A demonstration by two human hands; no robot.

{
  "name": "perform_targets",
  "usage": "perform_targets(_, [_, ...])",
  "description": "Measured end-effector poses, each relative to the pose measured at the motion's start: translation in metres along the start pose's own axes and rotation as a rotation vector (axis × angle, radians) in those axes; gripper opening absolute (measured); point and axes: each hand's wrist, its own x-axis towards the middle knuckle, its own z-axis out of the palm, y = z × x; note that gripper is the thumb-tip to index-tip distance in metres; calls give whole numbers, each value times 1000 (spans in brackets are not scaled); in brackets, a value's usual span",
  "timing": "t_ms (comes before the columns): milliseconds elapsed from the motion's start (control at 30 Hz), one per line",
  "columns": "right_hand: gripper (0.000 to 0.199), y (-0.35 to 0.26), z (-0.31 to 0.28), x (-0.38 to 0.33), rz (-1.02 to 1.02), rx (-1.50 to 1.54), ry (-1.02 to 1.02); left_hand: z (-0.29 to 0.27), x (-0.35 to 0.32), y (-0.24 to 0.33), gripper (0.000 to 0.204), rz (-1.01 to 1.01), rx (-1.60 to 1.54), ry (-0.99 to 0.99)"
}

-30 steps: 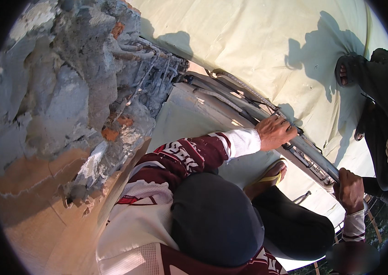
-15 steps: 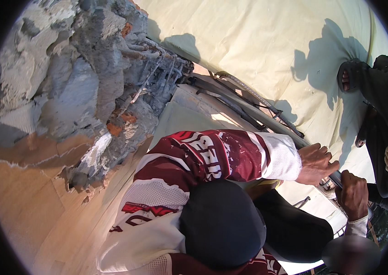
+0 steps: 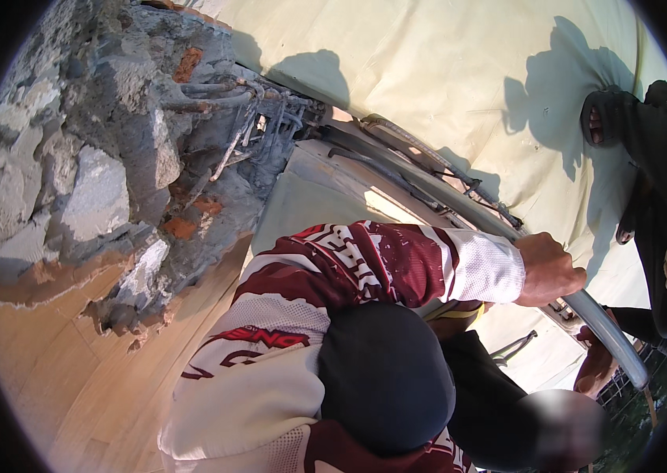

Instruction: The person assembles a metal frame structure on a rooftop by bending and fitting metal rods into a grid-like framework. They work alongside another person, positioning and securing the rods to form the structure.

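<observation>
A thick grey pipe [image 3: 459,206] runs diagonally from the rubble down to the lower right. My left hand [image 3: 548,270] is closed around it, and the arm wears a maroon and white jersey sleeve [image 3: 396,264]. My right hand [image 3: 597,364] grips the same pipe from underneath, nearer its lower end, and is partly hidden by it. A dark rounded cloth shape [image 3: 384,378] covers the lower middle of the view. Thin dark cables [image 3: 475,189] lie along the pipe.
Broken concrete and brick rubble [image 3: 97,181] with bent steel bars [image 3: 231,134] fills the upper left. A pale cream surface [image 3: 444,71] spreads behind. Another person in dark clothes [image 3: 664,181] stands at the right edge. An orange-brown floor [image 3: 57,370] lies at the lower left.
My left hand has slid down the pipe toward the lower right, closing the gap to my right hand. The view has swung and the rubble sits further left.
</observation>
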Motion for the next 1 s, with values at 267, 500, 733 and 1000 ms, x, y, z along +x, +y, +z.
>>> perform_targets(267, [84, 2, 14, 63, -529, 823, 259, -21, -13, 5, 13, -1, -8, 44])
perform_targets(500, [28, -20, 30, 61, -561, 1138, 310, -27, -21, 8, 9, 18, -10, 40])
perform_targets(733, [26, -36, 34, 57, -506, 1072, 504, -43, -6, 47, 17, -39, 16, 13])
perform_targets(1000, [27, -88, 65, 70, -564, 934, 541, -79, -9, 72, 18, 3, -112, -13])
